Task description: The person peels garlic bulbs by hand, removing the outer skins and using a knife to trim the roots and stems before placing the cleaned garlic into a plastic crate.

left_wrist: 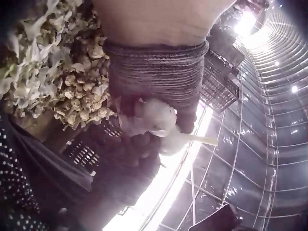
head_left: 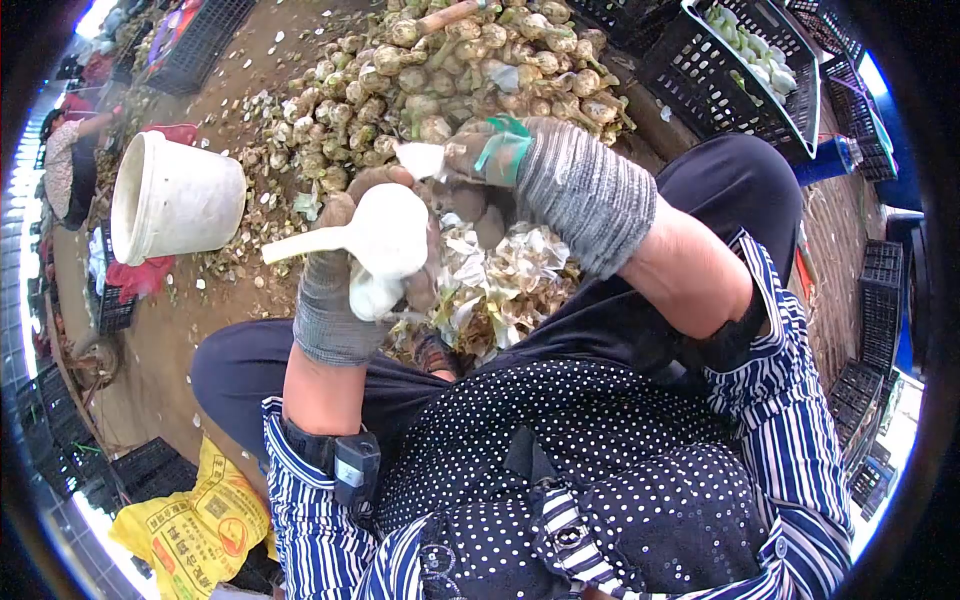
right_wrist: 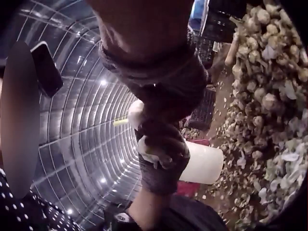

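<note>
In the head view, the gloved left hand (head_left: 328,278) holds a peeled white garlic bulb (head_left: 392,230) whose stem points left. A second white bulb (head_left: 374,294) sits just below it in the same hand. The gloved right hand (head_left: 532,165), with green tape round a finger, pinches a white piece of skin (head_left: 421,160) just above the large bulb. Both bulbs also show in the right wrist view, the stemmed bulb (right_wrist: 136,113) near the right hand (right_wrist: 171,94) and the other bulb (right_wrist: 151,149) in the left hand (right_wrist: 166,171). Some fingertips are hidden.
A heap of unpeeled garlic (head_left: 340,110) lies ahead, with loose peelings (head_left: 500,280) between the legs. A white bucket (head_left: 190,198) stands at left. A black crate (head_left: 700,70) with peeled bulbs is at upper right, a yellow sack (head_left: 205,520) at lower left. Another person (head_left: 70,165) is far left.
</note>
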A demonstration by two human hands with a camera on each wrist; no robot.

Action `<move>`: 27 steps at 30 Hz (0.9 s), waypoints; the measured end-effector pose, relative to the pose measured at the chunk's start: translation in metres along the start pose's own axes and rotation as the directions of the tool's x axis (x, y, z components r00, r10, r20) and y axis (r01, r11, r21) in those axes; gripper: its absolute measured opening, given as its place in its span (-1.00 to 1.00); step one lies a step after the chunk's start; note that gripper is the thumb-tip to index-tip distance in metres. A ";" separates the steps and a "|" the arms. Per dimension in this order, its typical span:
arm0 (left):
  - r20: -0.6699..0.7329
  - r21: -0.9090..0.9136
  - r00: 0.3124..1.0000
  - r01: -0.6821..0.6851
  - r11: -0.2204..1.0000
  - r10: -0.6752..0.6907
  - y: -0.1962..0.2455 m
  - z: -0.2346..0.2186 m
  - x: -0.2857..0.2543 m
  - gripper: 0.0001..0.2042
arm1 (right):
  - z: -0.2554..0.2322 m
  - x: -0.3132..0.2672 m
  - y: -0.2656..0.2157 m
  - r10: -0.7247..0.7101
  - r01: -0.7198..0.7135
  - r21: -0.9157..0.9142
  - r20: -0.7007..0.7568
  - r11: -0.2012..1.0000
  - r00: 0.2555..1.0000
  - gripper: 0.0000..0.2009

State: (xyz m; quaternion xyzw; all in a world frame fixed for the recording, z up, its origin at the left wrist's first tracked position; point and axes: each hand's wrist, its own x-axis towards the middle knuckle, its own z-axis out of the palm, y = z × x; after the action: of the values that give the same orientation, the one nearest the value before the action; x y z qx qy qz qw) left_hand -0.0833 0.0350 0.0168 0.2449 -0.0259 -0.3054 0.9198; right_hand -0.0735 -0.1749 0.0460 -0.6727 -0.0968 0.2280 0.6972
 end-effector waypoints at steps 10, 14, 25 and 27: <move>-0.207 0.466 0.974 0.020 0.884 0.087 0.005 0.010 -0.002 -0.47 | -0.005 0.008 0.007 -0.372 0.132 -0.737 -0.171 0.663 0.912 -0.67; -0.306 0.533 0.951 0.146 0.834 0.029 0.011 0.009 -0.005 -0.56 | 0.011 0.004 0.005 -0.368 0.324 -0.359 -0.060 0.875 0.928 -0.65; -0.252 0.479 0.951 -0.038 0.877 0.178 -0.009 0.018 0.001 -0.35 | 0.023 0.007 0.008 -0.304 0.105 -0.590 -0.249 0.801 0.919 -0.57; -0.232 0.485 0.947 -0.086 0.870 0.223 -0.010 0.014 0.006 -0.36 | 0.024 0.004 0.007 -0.264 0.060 -0.592 -0.266 0.804 0.927 -0.64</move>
State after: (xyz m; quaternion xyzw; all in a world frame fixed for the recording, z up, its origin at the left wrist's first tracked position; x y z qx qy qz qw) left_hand -0.0868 0.0190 0.0243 0.4976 0.0119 -0.1770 0.8490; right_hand -0.0816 -0.1521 0.0401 -0.8687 -0.0988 0.0091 0.4854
